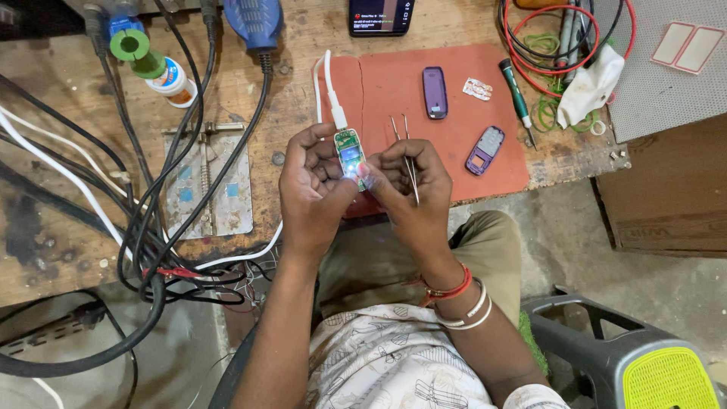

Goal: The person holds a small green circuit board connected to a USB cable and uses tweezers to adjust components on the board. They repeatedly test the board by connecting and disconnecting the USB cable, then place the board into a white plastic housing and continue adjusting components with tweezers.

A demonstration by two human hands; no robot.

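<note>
Cables (pixel 144 227) in black and white sprawl over the left side of the worn wooden bench (pixel 45 227), running past a green-capped bottle (pixel 148 64) and a metal board holder (pixel 208 178) that lies flat on the wood. Just right of the holder, the left hand (pixel 310 193) is curled shut around the lower left edge of a small green circuit board (pixel 350 155), thumb and fingers pinching it upright above the bench edge. A white cable (pixel 331 95) is plugged into the board's top end, and a bright blue-white light glows at its lower part. The right hand (pixel 413 189) meets the board from the other side — its thumb and forefinger press the board's right edge, while the same hand also clasps a pair of metal tweezers (pixel 407 151), their tips pointing up and away from the person. Both hands hover over the near edge of a red rubber mat (pixel 454 163). Farther right on the mat lie a dark purple phone shell (pixel 435 92), a small printed blister strip (pixel 478 89), a green-handled screwdriver (pixel 517 95) and a second purple phone housing (pixel 485 150). A dark phone (pixel 381 15) with a lit screen sits at the mat's far edge — red wire loops (pixel 530 68) and a white cloth (pixel 591 83) lie beyond the mat's right side.
</note>
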